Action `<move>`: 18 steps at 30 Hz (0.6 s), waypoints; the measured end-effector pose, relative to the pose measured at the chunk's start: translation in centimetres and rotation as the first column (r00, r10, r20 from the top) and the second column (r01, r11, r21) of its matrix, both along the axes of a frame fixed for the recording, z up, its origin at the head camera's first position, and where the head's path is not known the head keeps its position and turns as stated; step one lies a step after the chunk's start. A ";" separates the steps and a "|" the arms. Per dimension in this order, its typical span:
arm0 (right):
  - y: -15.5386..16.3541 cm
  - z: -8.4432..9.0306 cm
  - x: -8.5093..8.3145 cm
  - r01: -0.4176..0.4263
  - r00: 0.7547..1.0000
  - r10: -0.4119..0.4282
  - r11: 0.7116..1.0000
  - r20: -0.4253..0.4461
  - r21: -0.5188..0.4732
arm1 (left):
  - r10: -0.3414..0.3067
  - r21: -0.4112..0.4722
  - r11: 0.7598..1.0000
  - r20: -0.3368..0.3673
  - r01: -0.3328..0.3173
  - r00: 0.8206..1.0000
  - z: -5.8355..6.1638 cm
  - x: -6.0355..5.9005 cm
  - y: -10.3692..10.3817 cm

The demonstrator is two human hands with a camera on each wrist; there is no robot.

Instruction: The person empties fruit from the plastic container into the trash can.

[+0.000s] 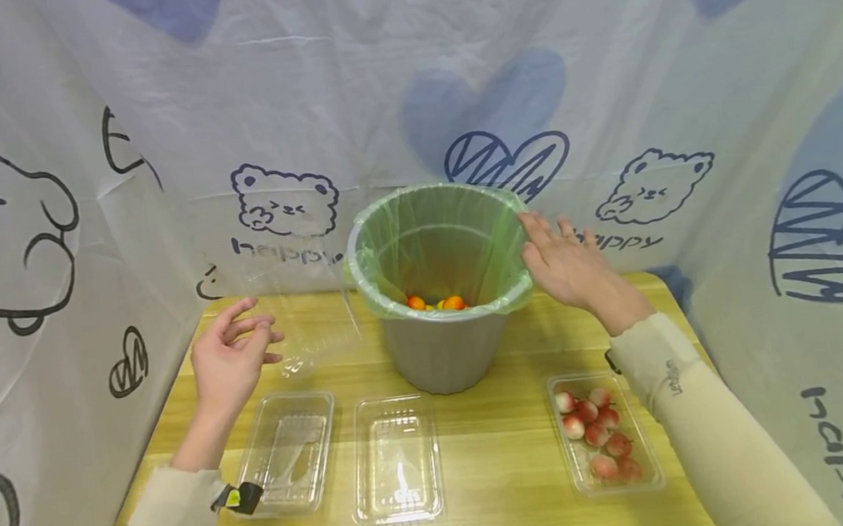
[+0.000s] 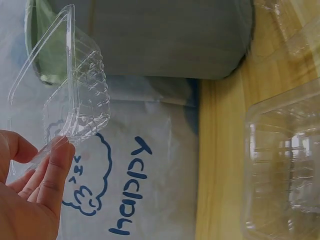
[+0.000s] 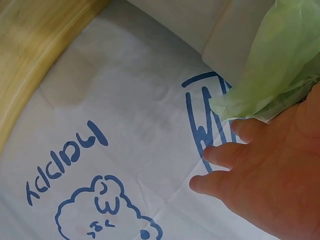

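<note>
A grey bucket (image 1: 440, 353) lined with a green bag (image 1: 438, 236) stands at the middle of the wooden table (image 1: 503, 506). Small orange fruits (image 1: 436, 302) lie at its bottom. My left hand (image 1: 248, 341) is raised left of the bucket and pinches the edge of an empty clear plastic container (image 1: 313, 314). The left wrist view shows that container (image 2: 75, 100) tilted up beside the bucket wall (image 2: 165, 40), with my fingertips (image 2: 57, 150) on its rim. My right hand (image 1: 556, 255) has straight fingers against the bucket's right rim, and its fingertips (image 3: 245, 130) touch the green bag (image 3: 280, 65).
Two empty clear trays (image 1: 287, 450) (image 1: 396, 457) lie on the near left and middle of the table. A third tray (image 1: 606, 443) at the near right holds several red-pink fruits. A printed white sheet (image 1: 156, 152) walls in the table on three sides.
</note>
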State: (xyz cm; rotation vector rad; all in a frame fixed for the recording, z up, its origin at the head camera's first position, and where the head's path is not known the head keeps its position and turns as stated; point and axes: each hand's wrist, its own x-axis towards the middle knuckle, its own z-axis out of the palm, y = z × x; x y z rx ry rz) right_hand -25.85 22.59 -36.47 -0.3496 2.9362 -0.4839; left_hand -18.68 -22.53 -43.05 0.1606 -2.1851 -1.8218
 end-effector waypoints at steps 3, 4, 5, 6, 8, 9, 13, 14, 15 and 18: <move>0.0 0.0 0.1 0.002 1.000 -0.002 1.000 0.007 -0.004 | -0.011 -0.011 1.000 0.024 0.011 1.000 -0.8 0.5 0.0; 0.0 0.0 0.1 0.003 1.000 -0.003 1.000 0.009 -0.007 | -0.014 -0.012 1.000 0.031 0.015 0.999 -1.0 0.6 0.1; 0.0 0.0 0.1 0.003 1.000 -0.003 1.000 0.012 -0.009 | -0.019 -0.011 1.000 0.037 0.020 0.999 -1.3 0.8 0.1; 0.0 0.0 0.1 0.004 1.000 -0.004 1.000 0.015 -0.011 | -0.023 -0.014 1.000 0.041 0.023 0.999 -1.5 1.0 0.1; 0.0 0.0 0.2 0.006 1.000 -0.006 1.000 0.019 -0.016 | -0.032 -0.022 0.999 0.045 0.033 0.999 -1.9 1.4 0.2; 0.0 0.0 0.2 0.007 1.000 -0.006 1.000 0.020 -0.017 | -0.037 -0.025 0.999 0.045 0.038 0.998 -2.1 1.6 0.2; 0.0 0.0 0.2 0.007 1.000 -0.007 1.000 0.020 -0.021 | -0.067 -0.043 0.997 0.044 0.069 0.997 -2.9 2.5 0.5; 0.0 0.0 0.2 0.008 1.000 -0.007 1.000 0.018 -0.024 | -0.077 -0.044 0.996 0.044 0.079 0.996 -3.1 2.7 0.6; 0.0 -0.1 0.2 0.007 1.000 -0.007 1.000 0.017 -0.025 | -0.084 -0.049 0.995 0.045 0.087 0.995 -3.3 2.9 0.6; 0.1 -0.1 0.2 0.008 1.000 -0.007 0.999 0.015 -0.032 | -0.102 -0.064 0.992 0.053 0.106 0.993 -3.6 3.5 0.8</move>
